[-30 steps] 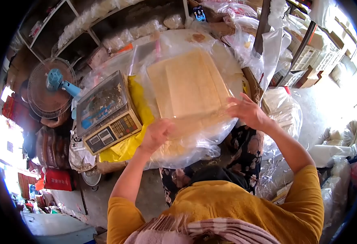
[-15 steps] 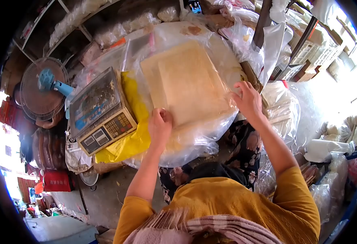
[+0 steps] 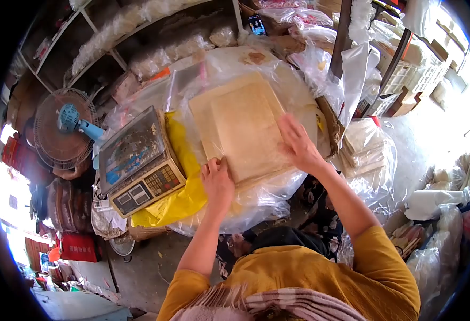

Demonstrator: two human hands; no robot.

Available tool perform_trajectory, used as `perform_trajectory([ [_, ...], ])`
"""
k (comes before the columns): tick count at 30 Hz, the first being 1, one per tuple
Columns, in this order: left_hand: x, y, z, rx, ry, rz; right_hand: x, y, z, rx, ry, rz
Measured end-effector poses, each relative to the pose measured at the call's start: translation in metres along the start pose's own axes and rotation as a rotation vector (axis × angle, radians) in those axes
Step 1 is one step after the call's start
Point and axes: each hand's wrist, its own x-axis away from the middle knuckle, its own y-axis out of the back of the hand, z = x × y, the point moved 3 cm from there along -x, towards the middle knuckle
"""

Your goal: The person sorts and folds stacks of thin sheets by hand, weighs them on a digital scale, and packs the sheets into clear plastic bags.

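Note:
A stack of thin tan sheets (image 3: 245, 125), with slightly uneven edges, lies on clear plastic sheeting (image 3: 267, 206) in front of me. I cannot tell what the sheets are made of. At the stack's lower left corner, my left hand (image 3: 217, 179) has its fingers curled closed on the edge of the sheets. My right hand (image 3: 302, 144) lies over the right edge, its fingers stretched out and flat against the sheets. Left of the stack stands a weighing scale (image 3: 138, 160) with a worn tray and a keypad, partly on a yellow plastic bag (image 3: 184, 176).
A blue fan (image 3: 69, 117) stands beyond the scale on the left. Shelves with bagged goods (image 3: 186, 48) run along the back, where a phone (image 3: 256, 24) is propped up. More tan sheets in a clear bag (image 3: 366, 155) sit at the right, near white crates (image 3: 398, 75).
My right hand has moved left from beyond the stack onto its right edge and flattened. My left hand has shifted slightly onto the lower left corner. The view has tilted a little.

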Motion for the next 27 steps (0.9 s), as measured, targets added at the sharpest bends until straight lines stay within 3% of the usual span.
perform_trajectory([
  [1,0.000,0.000,0.000,0.013,0.003,0.004,-0.002,-0.003,-0.009,-0.181,-0.091,-0.103],
  [7,0.002,0.013,-0.003,0.313,0.039,0.124,-0.003,0.000,-0.020,-1.067,-0.798,-0.171],
  [8,0.008,0.015,-0.004,0.376,0.034,0.140,0.000,0.013,-0.012,-1.177,-0.778,-0.032],
  [9,0.017,0.009,-0.005,1.112,0.325,0.309,0.008,0.034,0.001,-1.282,-0.761,0.105],
  [10,0.027,0.014,-0.014,1.283,0.394,0.312,0.019,0.053,0.013,-1.384,-0.743,0.228],
  [12,0.048,0.028,-0.047,1.633,0.544,0.366,0.060,0.081,0.029,-1.290,-0.824,0.134],
  [15,0.065,0.043,-0.106,1.824,0.439,0.373,0.141,0.138,0.053,-1.005,-0.885,-0.196],
  [17,0.074,0.031,-0.131,1.819,0.274,0.800,0.184,0.174,0.061,-1.037,-0.892,-0.341],
  [18,0.071,0.035,-0.147,1.746,0.222,1.031,0.204,0.191,0.056,-1.197,-0.926,-0.394],
  [19,0.072,0.031,-0.153,1.722,0.226,1.081,0.244,0.207,0.036,-0.695,-0.584,-0.477],
  [20,0.074,0.026,-0.157,1.696,0.233,1.131,0.269,0.217,0.021,-0.356,-0.383,-0.469],
  [21,0.074,0.020,-0.153,1.671,0.208,1.163,0.295,0.225,0.007,0.003,-0.206,-0.519],
  [23,0.072,0.013,-0.140,1.577,0.240,1.146,0.288,0.242,-0.003,0.310,-0.209,-0.446],
  [24,0.072,0.009,-0.132,1.531,0.257,1.127,0.272,0.246,-0.011,0.352,-0.257,-0.418],
  [26,0.074,0.006,-0.117,1.463,0.282,1.052,0.253,0.251,-0.068,0.359,-0.142,-0.431],
  [27,0.074,0.007,-0.111,1.459,0.302,1.026,0.249,0.255,-0.104,0.163,-0.289,-0.534],
])
